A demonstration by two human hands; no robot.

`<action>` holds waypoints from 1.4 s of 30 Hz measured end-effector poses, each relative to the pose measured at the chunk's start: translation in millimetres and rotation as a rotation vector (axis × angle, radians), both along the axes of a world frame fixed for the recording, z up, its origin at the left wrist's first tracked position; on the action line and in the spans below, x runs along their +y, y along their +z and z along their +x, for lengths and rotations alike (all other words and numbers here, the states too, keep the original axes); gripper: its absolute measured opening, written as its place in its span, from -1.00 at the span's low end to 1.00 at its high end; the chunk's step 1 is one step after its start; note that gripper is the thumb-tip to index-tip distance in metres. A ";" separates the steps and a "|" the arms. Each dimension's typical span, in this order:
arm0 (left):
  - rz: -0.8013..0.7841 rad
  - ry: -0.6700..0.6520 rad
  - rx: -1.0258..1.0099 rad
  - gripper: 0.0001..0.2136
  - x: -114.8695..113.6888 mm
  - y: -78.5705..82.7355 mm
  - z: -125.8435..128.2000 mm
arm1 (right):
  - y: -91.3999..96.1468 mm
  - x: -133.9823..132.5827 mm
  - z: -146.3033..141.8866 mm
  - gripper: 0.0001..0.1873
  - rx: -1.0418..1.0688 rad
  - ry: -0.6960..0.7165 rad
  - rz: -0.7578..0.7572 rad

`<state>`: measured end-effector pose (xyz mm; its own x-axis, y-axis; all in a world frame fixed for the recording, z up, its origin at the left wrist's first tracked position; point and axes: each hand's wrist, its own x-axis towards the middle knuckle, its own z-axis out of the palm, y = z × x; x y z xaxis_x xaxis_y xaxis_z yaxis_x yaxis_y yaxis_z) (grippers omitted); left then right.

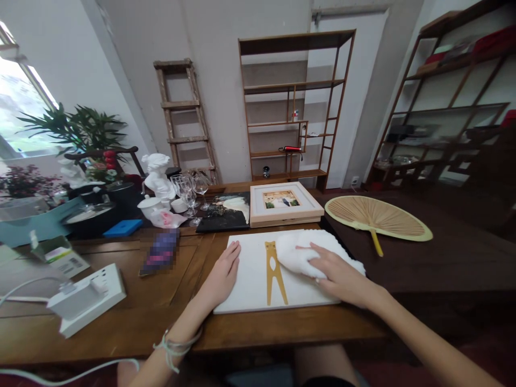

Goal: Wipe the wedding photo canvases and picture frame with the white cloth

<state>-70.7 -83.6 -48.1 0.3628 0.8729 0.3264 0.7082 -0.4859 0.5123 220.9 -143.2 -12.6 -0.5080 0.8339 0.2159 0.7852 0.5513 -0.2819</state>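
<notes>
A white board [245, 287] lies on the wooden table, and on it is a flat ochre clothespin shape [271, 274] with a cat-like head and two legs. My left hand [226, 274] rests on the board's left edge, fingers stretched out, holding nothing. My right hand [336, 274] grips a bunched white fluffy cloth [292, 252] on the board's right half, just beside the ochre shape. The cloth hides the board's upper right part and some of my fingertips.
Behind the board are a framed picture [260, 209] and a black panel [207, 221]. Wine glasses [185, 188] and a white bust [157, 177] stand at back left. A power strip [94, 303] lies left; a woven fan [363, 212] lies right.
</notes>
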 end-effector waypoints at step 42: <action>-0.042 0.006 0.029 -0.58 -3.0 2.3 -1.3 | 6.9 22.6 -64.5 -0.50 -0.061 0.092 -0.019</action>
